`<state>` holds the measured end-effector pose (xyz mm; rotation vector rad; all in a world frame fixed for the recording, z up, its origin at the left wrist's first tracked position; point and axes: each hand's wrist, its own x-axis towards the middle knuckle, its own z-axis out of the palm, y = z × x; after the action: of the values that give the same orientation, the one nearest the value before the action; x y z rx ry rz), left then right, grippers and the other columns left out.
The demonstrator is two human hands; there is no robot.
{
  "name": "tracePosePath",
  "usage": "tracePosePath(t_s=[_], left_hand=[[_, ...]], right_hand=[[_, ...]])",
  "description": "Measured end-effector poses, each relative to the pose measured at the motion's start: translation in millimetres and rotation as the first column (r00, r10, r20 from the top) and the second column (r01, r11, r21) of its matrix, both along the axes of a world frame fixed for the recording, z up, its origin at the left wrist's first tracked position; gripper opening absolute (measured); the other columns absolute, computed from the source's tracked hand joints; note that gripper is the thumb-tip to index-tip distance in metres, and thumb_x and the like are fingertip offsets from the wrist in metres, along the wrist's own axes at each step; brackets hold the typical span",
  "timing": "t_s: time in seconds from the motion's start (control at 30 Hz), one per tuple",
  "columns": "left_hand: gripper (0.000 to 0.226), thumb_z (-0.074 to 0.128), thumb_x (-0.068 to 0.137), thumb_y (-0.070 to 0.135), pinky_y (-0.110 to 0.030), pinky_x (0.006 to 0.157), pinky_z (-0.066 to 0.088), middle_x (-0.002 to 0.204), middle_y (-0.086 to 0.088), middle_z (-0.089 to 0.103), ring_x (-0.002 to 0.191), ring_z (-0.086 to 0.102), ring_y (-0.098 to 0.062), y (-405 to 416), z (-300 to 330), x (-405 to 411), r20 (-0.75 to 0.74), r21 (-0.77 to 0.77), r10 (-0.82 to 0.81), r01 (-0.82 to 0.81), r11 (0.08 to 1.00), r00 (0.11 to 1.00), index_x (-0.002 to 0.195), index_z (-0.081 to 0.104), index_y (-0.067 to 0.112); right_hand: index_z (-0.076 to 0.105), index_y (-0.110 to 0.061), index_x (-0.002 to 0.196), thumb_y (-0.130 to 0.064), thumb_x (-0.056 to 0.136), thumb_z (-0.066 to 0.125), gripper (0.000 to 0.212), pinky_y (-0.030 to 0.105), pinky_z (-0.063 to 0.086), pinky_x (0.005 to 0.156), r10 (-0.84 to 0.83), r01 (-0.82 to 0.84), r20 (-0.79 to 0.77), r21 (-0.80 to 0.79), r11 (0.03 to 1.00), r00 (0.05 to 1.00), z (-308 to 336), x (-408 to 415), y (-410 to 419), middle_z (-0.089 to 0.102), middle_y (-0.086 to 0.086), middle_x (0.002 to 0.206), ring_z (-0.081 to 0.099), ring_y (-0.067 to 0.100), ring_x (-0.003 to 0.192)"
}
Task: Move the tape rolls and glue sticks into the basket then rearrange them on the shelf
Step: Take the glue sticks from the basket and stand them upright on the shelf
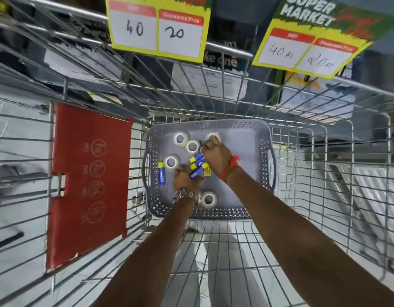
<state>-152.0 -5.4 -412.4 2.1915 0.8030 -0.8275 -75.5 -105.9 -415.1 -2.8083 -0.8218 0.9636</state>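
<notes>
Head view looks down into a silver wire shopping trolley where a grey perforated plastic basket with side handles sits on the trolley floor. Inside the basket lie several white tape rolls: two touching at the far left, one further left and nearer, one at the near edge, and one at the far middle partly hidden by the right hand. A blue glue stick with a yellow cap lies alone by the basket's left wall. A cluster of similar blue and yellow glue sticks lies in the middle, between the two hands.

The right hand, with a red thread on its wrist, reaches to the far middle roll with fingers curled; whether its grip has closed on that roll, I cannot tell. The left hand, wearing a metal watch, has its fingers curled around one glue stick of the cluster.

A red plastic flap hangs on the trolley's left side. Yellow price cards hang from the wire shelf beyond.
</notes>
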Motion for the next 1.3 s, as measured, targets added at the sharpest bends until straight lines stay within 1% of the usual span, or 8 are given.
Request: tracePosePath(t_s=[0.43, 0.6, 0.73, 0.8, 0.93, 1.07, 1.23, 1.3], left_hand=[[0.03, 0.067, 0.079, 0.009, -0.033, 0.081, 0.039, 0.108, -0.021, 0.066, 0.102, 0.06, -0.033, 15.9, 7.7, -10.7, 0.039, -0.051, -0.057, 0.059, 0.997, 0.998, 0.104, 0.059, -0.004], [0.059, 0.034, 0.062, 0.054, -0.037, 0.075, 0.049, 0.095, -0.023, 0.071, 0.088, 0.065, -0.039, 26.3, 28.4, -27.1, 0.231, -0.097, -0.021, 0.045, 0.994, 0.973, 0.099, 0.065, 0.02], [0.047, 0.037, 0.083, 0.043, -0.038, 0.086, 0.047, 0.115, -0.021, 0.066, 0.105, 0.061, -0.037, 30.8, 61.9, -20.7, 0.255, -0.134, -0.078, 0.115, 0.984, 0.964, 0.116, 0.062, 0.02], [0.035, 0.046, 0.093, 0.025, -0.036, 0.089, 0.045, 0.12, -0.018, 0.063, 0.109, 0.059, -0.034, 29.0, 73.5, -16.8, 0.246, -0.11, -0.119, 0.149, 0.983, 0.962, 0.123, 0.056, 0.011], [0.03, 0.048, 0.094, 0.018, -0.032, 0.075, 0.046, 0.098, -0.017, 0.066, 0.089, 0.062, -0.03, 17.2, 112.1, -2.7, 0.369, -0.137, -0.062, 0.12, 0.983, 0.927, 0.121, 0.051, 0.006], [0.04, 0.04, 0.087, 0.04, -0.026, 0.055, 0.036, 0.072, -0.017, 0.067, 0.062, 0.061, -0.031, 6.4, 158.1, 21.0, 0.602, -0.137, 0.007, 0.095, 0.986, 0.799, 0.112, 0.055, 0.013], [0.037, 0.046, 0.087, 0.031, -0.031, 0.084, 0.042, 0.097, -0.005, 0.055, 0.092, 0.053, -0.02, -7.8, 221.5, 69.9, 0.854, -0.195, 0.103, 0.129, 0.972, 0.511, 0.105, 0.061, 0.002], [0.03, 0.05, 0.087, 0.025, -0.021, 0.083, 0.042, 0.098, -0.013, 0.058, 0.092, 0.052, -0.017, -16.8, 245.9, 96.3, 0.899, -0.213, 0.15, 0.114, 0.97, 0.411, 0.102, 0.062, 0.002]], right_hand=[[0.068, -0.027, 0.044, -0.042, 0.03, 0.084, 0.026, 0.022, 0.054, 0.058, 0.083, -0.049, 0.191, -0.179, 0.983, 0.978, 14.1, 2.7, 16.0, 0.067, -0.01, 0.053, 0.068, 0.008, 0.07], [0.061, -0.005, 0.115, -0.008, 0.091, 0.043, 0.031, 0.047, 0.034, 0.105, 0.106, -0.086, 0.124, -0.154, 0.984, 0.987, 23.6, -1.0, 12.9, 0.053, 0.016, 0.132, 0.037, 0.033, 0.131], [0.072, -0.016, 0.053, -0.017, 0.056, 0.054, 0.019, 0.017, 0.05, 0.053, -0.087, 0.104, 0.131, -0.126, 0.987, 0.988, 58.0, -11.4, 3.5, 0.071, 0.0, 0.06, 0.068, 0.015, 0.064], [0.066, -0.013, 0.049, -0.015, 0.039, 0.078, 0.015, 0.019, 0.046, 0.045, -0.246, 0.242, 0.15, 0.049, 0.969, 0.958, 60.9, -18.0, -9.5, 0.065, 0.001, 0.048, 0.066, 0.017, 0.052], [0.067, -0.006, 0.078, -0.016, 0.065, 0.069, 0.017, 0.027, 0.051, 0.052, -0.492, 0.405, 0.18, 0.371, 0.836, 0.852, 114.4, -33.1, -21.5, 0.069, 0.013, 0.066, 0.068, 0.03, 0.065], [0.066, -0.01, 0.076, -0.031, 0.07, 0.057, 0.024, 0.022, 0.041, 0.062, -0.78, 0.487, 0.182, 0.69, 0.535, 0.599, 167.4, -35.6, -19.9, 0.07, 0.007, 0.065, 0.067, 0.024, 0.061], [0.066, -0.01, 0.086, -0.018, 0.071, 0.069, 0.017, -0.005, 0.037, 0.067, -0.953, 0.366, 0.059, 0.915, 0.17, 0.296, 238.1, -3.3, -18.4, 0.073, 0.007, 0.071, 0.061, 0.003, 0.065], [0.065, -0.009, 0.09, -0.017, 0.077, 0.069, 0.016, -0.001, 0.04, 0.068, -0.972, 0.326, 0.002, 0.942, 0.081, 0.236, 263.8, 18.5, -19.1, 0.073, 0.007, 0.074, 0.066, 0.009, 0.066]])
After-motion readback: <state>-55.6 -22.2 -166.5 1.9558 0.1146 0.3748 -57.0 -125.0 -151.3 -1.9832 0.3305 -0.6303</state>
